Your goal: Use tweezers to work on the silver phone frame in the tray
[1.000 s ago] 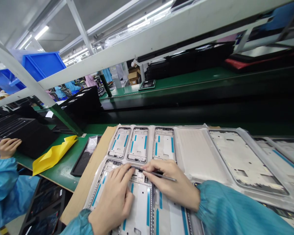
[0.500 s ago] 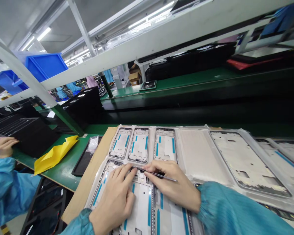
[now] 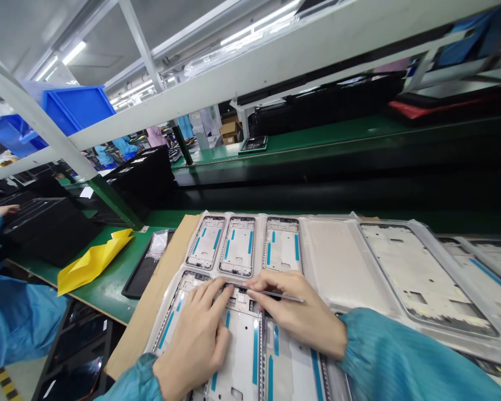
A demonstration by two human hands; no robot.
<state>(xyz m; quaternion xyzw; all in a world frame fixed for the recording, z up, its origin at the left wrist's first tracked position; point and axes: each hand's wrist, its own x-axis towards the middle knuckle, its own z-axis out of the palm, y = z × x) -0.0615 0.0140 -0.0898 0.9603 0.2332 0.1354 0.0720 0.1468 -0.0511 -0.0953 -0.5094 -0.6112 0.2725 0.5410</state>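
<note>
The left hand (image 3: 198, 337) hides much of a frame (image 3: 241, 356), which the bottom edge cuts off. The right hand (image 3: 303, 317) covers part of a second frame (image 3: 292, 367); its tool's (image 3: 288, 297) tip is too small to make out. The left edge crops a co-worker's sleeve (image 3: 19, 320).

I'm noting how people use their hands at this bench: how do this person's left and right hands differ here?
The left hand lies palm down over a teal-striped frame, while the right hand pinches a slim tool. The left hand's fingers reach forward; the right hand's fingers are bent. Both are bare, wear teal sleeves and have fingertips near the frame's top edge.
</note>
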